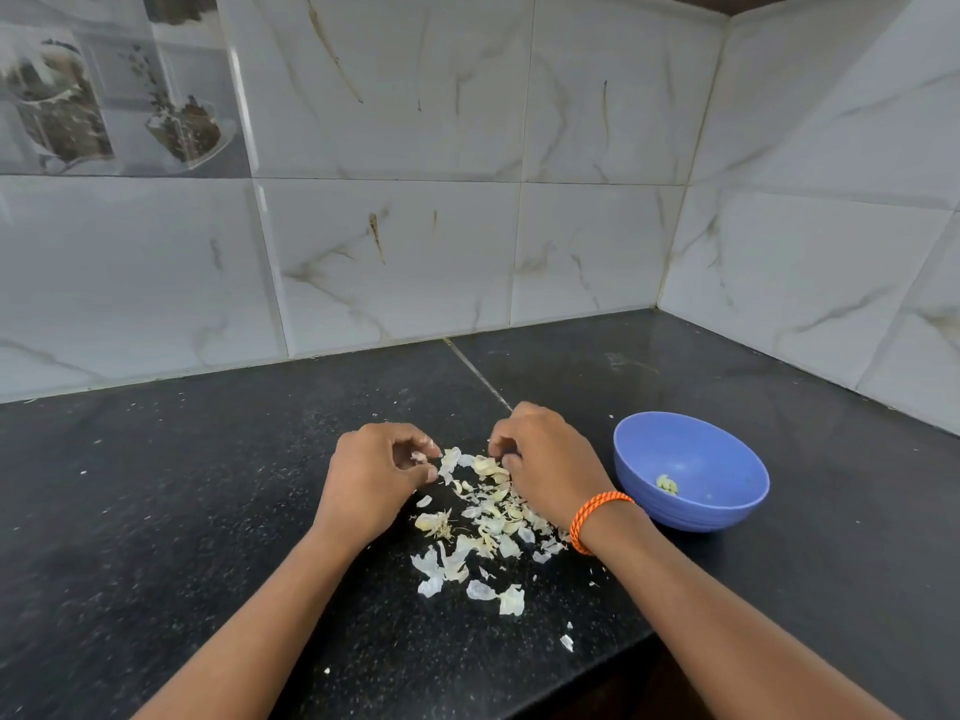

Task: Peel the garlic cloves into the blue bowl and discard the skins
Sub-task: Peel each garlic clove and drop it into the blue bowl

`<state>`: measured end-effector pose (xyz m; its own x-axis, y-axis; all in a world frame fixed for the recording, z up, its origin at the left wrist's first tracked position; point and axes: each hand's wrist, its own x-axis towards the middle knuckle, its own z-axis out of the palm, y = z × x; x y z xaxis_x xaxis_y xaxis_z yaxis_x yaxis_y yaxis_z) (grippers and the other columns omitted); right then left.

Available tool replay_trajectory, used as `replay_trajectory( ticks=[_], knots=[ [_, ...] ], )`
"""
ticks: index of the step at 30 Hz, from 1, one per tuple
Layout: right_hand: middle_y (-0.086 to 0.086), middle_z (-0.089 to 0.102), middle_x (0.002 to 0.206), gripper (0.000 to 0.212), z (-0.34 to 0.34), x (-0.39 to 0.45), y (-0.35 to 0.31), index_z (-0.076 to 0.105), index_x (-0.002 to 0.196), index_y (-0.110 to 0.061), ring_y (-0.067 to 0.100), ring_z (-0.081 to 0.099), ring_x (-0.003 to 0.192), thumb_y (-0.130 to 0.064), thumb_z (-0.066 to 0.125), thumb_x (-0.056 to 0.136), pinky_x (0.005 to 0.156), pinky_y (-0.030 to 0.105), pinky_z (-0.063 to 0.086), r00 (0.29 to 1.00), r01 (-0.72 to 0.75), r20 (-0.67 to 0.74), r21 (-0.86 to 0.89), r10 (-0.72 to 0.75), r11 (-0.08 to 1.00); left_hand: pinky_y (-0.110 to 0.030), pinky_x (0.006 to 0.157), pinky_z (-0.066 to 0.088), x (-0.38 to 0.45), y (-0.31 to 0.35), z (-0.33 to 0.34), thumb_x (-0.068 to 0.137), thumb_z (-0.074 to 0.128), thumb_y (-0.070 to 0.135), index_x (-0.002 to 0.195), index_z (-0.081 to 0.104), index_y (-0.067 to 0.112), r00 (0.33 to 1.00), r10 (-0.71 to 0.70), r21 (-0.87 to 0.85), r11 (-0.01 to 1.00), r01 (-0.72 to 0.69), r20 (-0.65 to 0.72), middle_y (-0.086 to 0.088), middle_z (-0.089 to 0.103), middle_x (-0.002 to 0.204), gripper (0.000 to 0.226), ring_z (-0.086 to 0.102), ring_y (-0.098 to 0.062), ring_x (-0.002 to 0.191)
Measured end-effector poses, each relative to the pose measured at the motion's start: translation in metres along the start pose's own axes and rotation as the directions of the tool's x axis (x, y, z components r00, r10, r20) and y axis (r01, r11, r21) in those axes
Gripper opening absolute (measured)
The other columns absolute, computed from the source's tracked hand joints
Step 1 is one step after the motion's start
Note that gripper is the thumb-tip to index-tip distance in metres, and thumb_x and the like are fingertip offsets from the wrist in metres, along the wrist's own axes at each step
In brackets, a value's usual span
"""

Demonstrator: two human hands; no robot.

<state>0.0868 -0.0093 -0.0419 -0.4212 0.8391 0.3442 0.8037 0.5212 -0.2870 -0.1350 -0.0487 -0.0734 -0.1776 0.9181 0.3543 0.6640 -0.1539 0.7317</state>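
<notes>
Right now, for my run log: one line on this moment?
left hand: pinching skin | right hand: in papery garlic skins | round blue bowl: holds garlic

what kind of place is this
Most likely a home kitchen corner: a black stone countertop meets marble-look wall tiles, with garlic skins strewn beside a blue bowl.

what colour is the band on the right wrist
Orange, with thin dark flecks in the braid: the wristband, seen in the head view, the only one.
</notes>
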Motion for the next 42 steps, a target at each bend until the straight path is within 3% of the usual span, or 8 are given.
replay_trajectory(
  ticks=[5, 11, 17, 21, 25, 30, 37, 42],
  knots=[
    [-0.006, 0.065, 0.101, 0.014, 0.016, 0.006, -0.002, 0.075, 0.101, -0.024, 0.014, 0.058, 0.102, -0.033, 0.064, 0.103, 0.081, 0.034, 0.055, 0.999, -0.032, 0.032, -0.034, 0.033, 0.999, -0.032, 0.073, 0.058, 0.002, -0.002, 0.009, 0.094, 0.080, 0.023, 0.084, 0.081, 0.038, 0.999, 0.025, 0.020, 1.000, -0.024, -0.040, 0.017, 0.075, 0.076, 0.018, 0.069, -0.004, 0.073],
    [-0.005, 0.072, 0.098, 0.017, 0.011, 0.014, 0.007, 0.080, 0.101, -0.030, 0.010, 0.066, 0.079, -0.023, 0.064, 0.104, 0.062, 0.021, 0.049, 0.991, -0.131, -0.004, 0.033, 0.132, 0.991, -0.025, 0.058, 0.045, 0.002, -0.003, 0.015, 0.097, 0.078, 0.024, 0.091, 0.082, 0.033, 0.999, 0.031, 0.030, 0.999, -0.030, -0.041, 0.005, 0.065, 0.063, 0.012, 0.057, -0.011, 0.057],
    [0.001, 0.074, 0.099, 0.008, 0.001, 0.014, 0.019, 0.077, 0.093, -0.032, 0.015, 0.068, 0.082, -0.026, 0.074, 0.098, 0.078, 0.037, 0.062, 0.981, -0.183, -0.048, 0.081, 0.187, 0.980, -0.030, 0.078, 0.057, 0.000, 0.001, 0.015, 0.094, 0.082, 0.024, 0.088, 0.074, 0.044, 0.998, 0.063, 0.047, 0.997, -0.062, -0.015, 0.014, 0.068, 0.095, 0.022, 0.067, -0.005, 0.085],
    [0.002, 0.075, 0.095, 0.023, -0.001, 0.010, 0.013, 0.082, 0.098, -0.021, 0.017, 0.067, 0.079, -0.033, 0.064, 0.105, 0.073, 0.036, 0.060, 0.991, -0.133, 0.013, -0.006, 0.133, 0.991, -0.032, 0.088, 0.050, 0.000, 0.000, 0.015, 0.101, 0.074, 0.033, 0.099, 0.079, 0.045, 0.983, 0.150, 0.144, 0.976, -0.165, 0.106, 0.023, 0.064, 0.114, 0.014, 0.056, -0.004, 0.107],
    [-0.003, 0.065, 0.112, 0.018, -0.001, 0.007, 0.005, 0.078, 0.111, -0.024, 0.015, 0.059, 0.101, -0.021, 0.060, 0.107, 0.072, 0.029, 0.050, 0.997, -0.048, -0.070, -0.110, 0.041, 0.993, -0.036, 0.099, 0.044, 0.002, 0.000, 0.018, 0.100, 0.075, 0.033, 0.106, 0.081, 0.047, 0.947, 0.232, 0.257, 0.923, -0.286, 0.223, 0.022, 0.063, 0.129, 0.017, 0.052, -0.009, 0.119],
    [-0.007, 0.060, 0.112, 0.021, -0.007, 0.000, -0.006, 0.074, 0.111, -0.026, 0.013, 0.054, 0.107, -0.021, 0.054, 0.108, 0.071, 0.029, 0.049, 0.995, 0.024, -0.096, -0.132, -0.037, 0.991, -0.042, 0.099, 0.046, 0.003, 0.002, 0.020, 0.092, 0.083, 0.036, 0.097, 0.080, 0.044, 0.947, 0.264, 0.297, 0.903, -0.310, 0.184, 0.022, 0.062, 0.123, 0.010, 0.052, -0.010, 0.116],
    [-0.010, 0.073, 0.089, 0.018, -0.018, -0.014, -0.005, 0.078, 0.101, -0.030, 0.008, 0.066, 0.077, -0.026, 0.061, 0.106, 0.070, 0.031, 0.058, 0.996, -0.040, -0.077, 0.082, 0.046, 0.996, -0.035, 0.094, 0.042, 0.004, 0.001, 0.019, 0.099, 0.075, 0.029, 0.101, 0.071, 0.035, 0.939, 0.321, 0.183, 0.923, -0.340, 0.122, 0.022, 0.058, 0.114, 0.007, 0.051, -0.009, 0.108],
    [-0.015, 0.058, 0.104, 0.010, -0.016, -0.028, 0.003, 0.078, 0.098, -0.034, 0.004, 0.056, 0.088, -0.025, 0.073, 0.098, 0.065, 0.022, 0.042, 0.999, 0.031, 0.043, 0.043, -0.033, 0.999, -0.032, 0.087, 0.043, 0.001, 0.007, 0.016, 0.105, 0.066, 0.032, 0.103, 0.065, 0.030, 0.928, 0.361, 0.151, 0.916, -0.372, 0.094, 0.021, 0.059, 0.104, 0.003, 0.050, -0.010, 0.100]
  ],
)
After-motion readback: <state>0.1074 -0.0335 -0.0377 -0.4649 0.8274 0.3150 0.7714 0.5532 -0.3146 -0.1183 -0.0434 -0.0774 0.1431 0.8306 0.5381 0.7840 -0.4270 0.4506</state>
